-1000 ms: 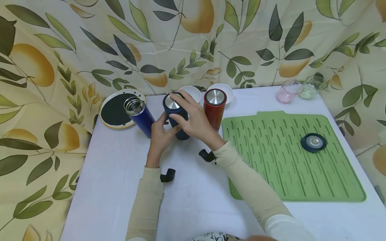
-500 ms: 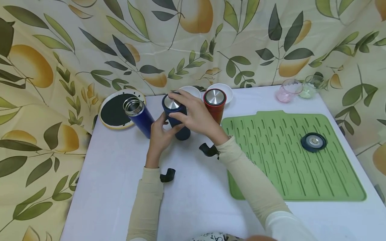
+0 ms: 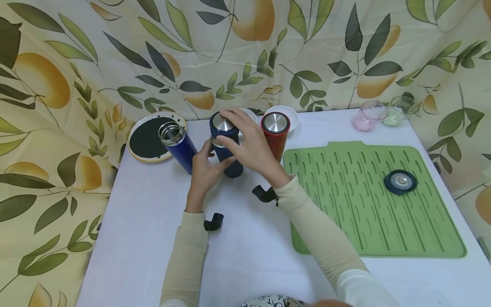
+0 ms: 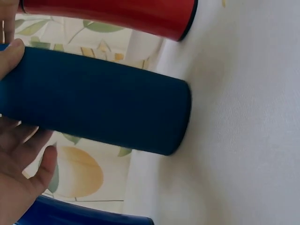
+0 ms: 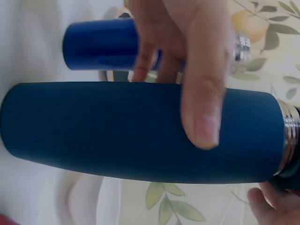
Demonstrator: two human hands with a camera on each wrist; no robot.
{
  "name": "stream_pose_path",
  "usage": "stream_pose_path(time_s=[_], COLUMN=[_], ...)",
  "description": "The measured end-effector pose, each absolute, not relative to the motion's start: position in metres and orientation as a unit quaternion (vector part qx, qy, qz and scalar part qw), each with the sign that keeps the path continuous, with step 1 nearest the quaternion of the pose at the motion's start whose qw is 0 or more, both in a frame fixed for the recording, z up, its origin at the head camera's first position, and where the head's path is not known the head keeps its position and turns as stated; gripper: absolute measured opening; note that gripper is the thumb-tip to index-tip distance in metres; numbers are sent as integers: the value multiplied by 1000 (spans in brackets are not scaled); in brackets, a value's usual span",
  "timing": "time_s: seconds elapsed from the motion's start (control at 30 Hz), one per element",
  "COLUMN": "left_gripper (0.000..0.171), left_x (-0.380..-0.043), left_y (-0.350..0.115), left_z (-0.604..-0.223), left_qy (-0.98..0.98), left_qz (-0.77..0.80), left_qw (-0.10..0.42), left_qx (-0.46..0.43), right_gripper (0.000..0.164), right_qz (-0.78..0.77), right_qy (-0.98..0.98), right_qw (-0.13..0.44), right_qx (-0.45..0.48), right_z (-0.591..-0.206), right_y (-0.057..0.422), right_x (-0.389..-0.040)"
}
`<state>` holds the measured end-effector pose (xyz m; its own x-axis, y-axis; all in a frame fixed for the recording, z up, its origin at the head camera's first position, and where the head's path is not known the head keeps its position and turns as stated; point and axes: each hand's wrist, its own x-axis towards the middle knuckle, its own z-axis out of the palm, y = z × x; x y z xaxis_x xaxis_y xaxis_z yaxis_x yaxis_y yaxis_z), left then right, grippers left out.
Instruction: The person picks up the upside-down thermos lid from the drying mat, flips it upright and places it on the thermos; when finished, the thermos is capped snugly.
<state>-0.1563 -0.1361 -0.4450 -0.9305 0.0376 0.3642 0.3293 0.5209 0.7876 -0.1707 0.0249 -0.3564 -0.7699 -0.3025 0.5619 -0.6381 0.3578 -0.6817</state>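
Left hand (image 3: pixel 205 171) curls round the navy vacuum flask (image 5: pixel 117 133) standing on the bench (image 3: pixel 245 251); right hand (image 3: pixel 252 143) grips its steel-topped lid (image 3: pixel 224 123); flask judged rigid, not slippery, best held below the neck (image 5: pixel 288 140)

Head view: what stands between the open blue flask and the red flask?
The dark blue flask, with the left hand round its body and the right hand at its lid; the head view shows this.
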Motion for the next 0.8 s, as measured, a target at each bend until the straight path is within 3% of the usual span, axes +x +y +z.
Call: stream_pose_path(time_s=[0.4, 0.8], left_gripper=[82, 67], left_x=[-156, -157], left_y=[-122, -130], left_z=[-445, -444], left_qy=[-883, -865], left_qz=[-422, -463], left_qw=[198, 159], left_qx=[-62, -110], right_gripper=[51, 52], right_qz=[447, 455], right_qy=[-829, -816], right_qw=[158, 140], right_qx=[297, 328], right_z=[-361, -368], right_y=[22, 27], right_x=[-171, -175])
